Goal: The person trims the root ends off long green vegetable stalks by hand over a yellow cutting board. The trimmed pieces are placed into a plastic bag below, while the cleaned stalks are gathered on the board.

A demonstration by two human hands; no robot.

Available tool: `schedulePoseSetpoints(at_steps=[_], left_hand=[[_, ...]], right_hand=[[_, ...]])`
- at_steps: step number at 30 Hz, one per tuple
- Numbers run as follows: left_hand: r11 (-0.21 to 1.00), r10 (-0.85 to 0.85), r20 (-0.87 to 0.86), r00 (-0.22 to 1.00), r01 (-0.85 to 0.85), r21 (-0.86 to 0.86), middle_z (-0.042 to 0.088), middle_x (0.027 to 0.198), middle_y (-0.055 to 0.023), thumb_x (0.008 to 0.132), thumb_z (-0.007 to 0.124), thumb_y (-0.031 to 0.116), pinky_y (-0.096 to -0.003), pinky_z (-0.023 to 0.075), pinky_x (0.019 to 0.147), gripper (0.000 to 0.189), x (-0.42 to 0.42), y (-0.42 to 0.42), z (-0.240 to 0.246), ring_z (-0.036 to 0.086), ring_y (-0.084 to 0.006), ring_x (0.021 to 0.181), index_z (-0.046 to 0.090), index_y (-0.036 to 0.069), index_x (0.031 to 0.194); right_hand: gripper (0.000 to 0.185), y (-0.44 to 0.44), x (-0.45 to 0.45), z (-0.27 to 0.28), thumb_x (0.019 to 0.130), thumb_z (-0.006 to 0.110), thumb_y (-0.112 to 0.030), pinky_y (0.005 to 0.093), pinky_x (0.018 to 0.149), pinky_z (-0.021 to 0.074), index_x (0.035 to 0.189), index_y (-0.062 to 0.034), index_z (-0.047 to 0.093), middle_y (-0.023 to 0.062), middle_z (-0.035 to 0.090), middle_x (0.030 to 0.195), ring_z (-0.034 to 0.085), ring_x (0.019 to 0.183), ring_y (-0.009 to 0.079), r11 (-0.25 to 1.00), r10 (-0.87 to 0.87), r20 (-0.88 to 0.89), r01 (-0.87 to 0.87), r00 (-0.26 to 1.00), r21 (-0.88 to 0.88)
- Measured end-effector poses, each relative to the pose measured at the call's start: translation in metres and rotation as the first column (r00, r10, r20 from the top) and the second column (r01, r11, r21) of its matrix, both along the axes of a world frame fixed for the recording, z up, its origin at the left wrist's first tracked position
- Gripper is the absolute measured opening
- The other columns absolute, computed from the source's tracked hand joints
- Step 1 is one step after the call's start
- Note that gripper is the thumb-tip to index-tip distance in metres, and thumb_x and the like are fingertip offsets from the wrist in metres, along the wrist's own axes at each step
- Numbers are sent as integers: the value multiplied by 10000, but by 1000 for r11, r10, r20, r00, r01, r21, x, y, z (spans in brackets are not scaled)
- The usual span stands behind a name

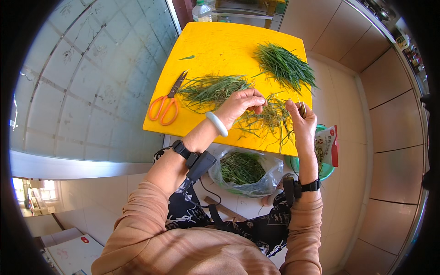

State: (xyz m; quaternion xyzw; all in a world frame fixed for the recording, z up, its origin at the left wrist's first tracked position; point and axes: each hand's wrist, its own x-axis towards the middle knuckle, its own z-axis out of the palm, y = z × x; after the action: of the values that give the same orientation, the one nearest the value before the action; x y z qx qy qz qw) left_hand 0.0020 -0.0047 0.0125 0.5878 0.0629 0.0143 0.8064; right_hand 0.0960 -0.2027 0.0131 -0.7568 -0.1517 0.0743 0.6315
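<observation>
My left hand (pixel 249 100), with a pale bangle (pixel 217 124) at its wrist, hovers over the yellow tabletop (pixel 220 41). Its thumb and index finger are pinched together; whether anything thin is between them cannot be made out. In my right hand (pixel 304 117), near the table's right edge, is a small brownish plant bit (pixel 303 110). Below and between the hands lies a loose heap of yellowed trimmings (pixel 271 117). A bunch of grass-like green leaves (pixel 213 90), possibly chives, lies by my left hand. Farther back on the right rests a tidier green bunch (pixel 285 65).
Orange-handled scissors (pixel 168 99) lie at the table's left. Beneath its front edge stands a clear plastic bag (pixel 271 178) of more greens (pixel 242 167). A green basin (pixel 327 172) with a printed packet (pixel 330 144) sits at right. A plastic bottle (pixel 201 13) stands behind the table.
</observation>
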Motion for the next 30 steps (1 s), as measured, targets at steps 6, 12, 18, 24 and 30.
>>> schedulePoseSetpoints(at_steps=[6, 12, 18, 24, 30], left_hand=[[996, -84, -30, 996, 84, 10, 681, 968, -12, 963, 620, 240, -269, 471, 886, 207, 0, -8, -5, 625, -97, 871, 677, 52, 1030], [995, 42, 61, 997, -47, 88, 689, 961, -16, 940, 666, 198, -259, 471, 897, 202, 3, -20, -1, 615, -90, 902, 681, 25, 1044], [892, 123, 153, 981, -177, 416, 698, 845, -18, 891, 710, 151, -258, 495, 804, 140, 1, -20, 2, 622, -83, 826, 701, 20, 940], [876, 202, 205, 958, -271, 400, 671, 776, -5, 918, 677, 149, -254, 501, 752, 157, 2, -14, 2, 611, -77, 785, 680, 8, 852], [938, 174, 128, 976, -204, 282, 666, 788, -9, 934, 671, 171, -258, 504, 769, 160, 2, -6, -3, 615, -79, 816, 686, 12, 933]], right_hand=[[178, 10, -21, 15, 922, 742, -225, 199, 487, 233, 989, -61, 733, -121, 500, 678, 338, 559, -16, 940, 169, -283, -67, 944, 335], [158, 7, -17, 9, 931, 726, -186, 185, 555, 334, 1002, -45, 730, -88, 582, 731, 441, 624, -5, 945, 182, -238, -103, 954, 309], [138, 14, -25, 5, 933, 715, -127, 191, 744, 448, 1007, -11, 721, -36, 689, 883, 571, 810, 28, 967, 149, -173, -107, 974, 232], [120, 9, -21, 7, 932, 725, -168, 176, 636, 366, 940, -49, 718, -98, 614, 812, 476, 719, -4, 960, 129, -239, -60, 962, 275], [124, 8, -19, 6, 929, 730, -175, 176, 615, 340, 906, -56, 707, -112, 570, 774, 437, 696, -5, 958, 125, -225, -58, 966, 281]])
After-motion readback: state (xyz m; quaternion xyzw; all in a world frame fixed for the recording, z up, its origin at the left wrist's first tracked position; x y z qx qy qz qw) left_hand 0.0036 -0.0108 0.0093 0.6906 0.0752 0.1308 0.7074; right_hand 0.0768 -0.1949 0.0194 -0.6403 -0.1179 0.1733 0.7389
